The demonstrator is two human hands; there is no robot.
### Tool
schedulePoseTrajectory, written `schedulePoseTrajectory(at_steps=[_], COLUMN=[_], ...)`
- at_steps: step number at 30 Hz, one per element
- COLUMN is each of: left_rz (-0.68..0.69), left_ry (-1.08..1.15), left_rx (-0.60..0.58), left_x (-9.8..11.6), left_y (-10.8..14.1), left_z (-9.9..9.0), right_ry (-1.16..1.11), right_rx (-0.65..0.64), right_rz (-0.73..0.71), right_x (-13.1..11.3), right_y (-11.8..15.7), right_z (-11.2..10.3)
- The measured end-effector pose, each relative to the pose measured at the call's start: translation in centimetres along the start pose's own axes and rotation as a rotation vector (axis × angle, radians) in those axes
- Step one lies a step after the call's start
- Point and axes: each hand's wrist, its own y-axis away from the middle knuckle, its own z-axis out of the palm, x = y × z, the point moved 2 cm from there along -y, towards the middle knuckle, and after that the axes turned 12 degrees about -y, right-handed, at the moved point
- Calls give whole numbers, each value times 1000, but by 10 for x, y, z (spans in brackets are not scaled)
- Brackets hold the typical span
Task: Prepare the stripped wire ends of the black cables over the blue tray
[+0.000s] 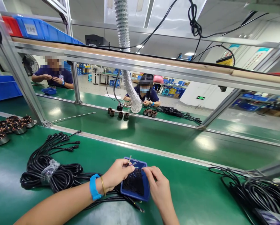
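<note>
My left hand (118, 175), with a blue wristband and a gold bangle, is closed on a black cable. The cable's thin wire ends (130, 159) stick up past the thumb and forefinger. Just to the right, my right hand (156, 179) pinches thumb and forefinger together near those wires; whatever is between the tips is too small to make out. Beneath both hands stands a small blue bin (136, 197) holding many small black pieces (134, 184), partly covered by my left hand. More cable ends (138, 205) lie in front of the bin.
A coiled bundle of black cables (52, 175) lies left, another cable pile (254, 190) right. Copper-wound motor stators (13, 125) stand at far left. A metal frame (130, 67) spans the bench, with a flexible duct (128, 72) hanging through. Two people sit opposite.
</note>
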Motion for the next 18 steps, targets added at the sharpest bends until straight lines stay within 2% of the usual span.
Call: schedulePoseTrajectory(at_steps=[3,5,8,14,16,18], left_rz=[9,15,11,5,6,12], left_ry=[-9,-12,-15,-13,-22,-24], left_rx=[-5,-11,-10,-24,-23,-22], left_x=[2,3,3,1,1,0], left_y=[1,2,2,2,2,1], left_z=[0,1,0,-1,0,0], right_ry=[-17,-13,28,147,129,75], right_rx=[-17,-5,61,273,279,239], right_rz=[-43,-52,-37,102,116,101], right_x=[-14,-16,-8,20,19,13], right_y=[5,6,3,-6,-5,-3], right_z=[14,15,2,-42,-42,-32])
